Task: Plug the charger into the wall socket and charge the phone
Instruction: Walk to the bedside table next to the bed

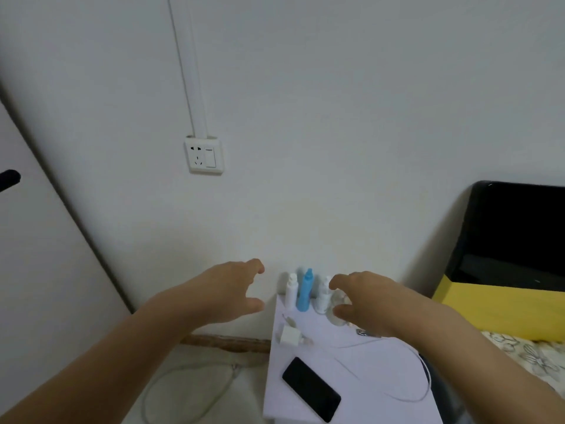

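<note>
A white wall socket (204, 155) with a switch sits on the wall at upper left, with nothing plugged in. A white charger block (288, 334) lies on the white bedside table (360, 393), its white cable (406, 347) looping to the right. A black phone (311, 388) lies face up near the table's front. My left hand (230, 290) hovers open to the left of the table, above the charger. My right hand (363, 298) hovers open over the table's back, partly hiding a small clear bottle.
Small bottles stand at the table's back: a white bottle (291, 290), a blue one (305, 290) and another white one (323, 295). A bed with a black and yellow headboard (513, 255) is at right. A grey cable (189, 381) lies on the floor.
</note>
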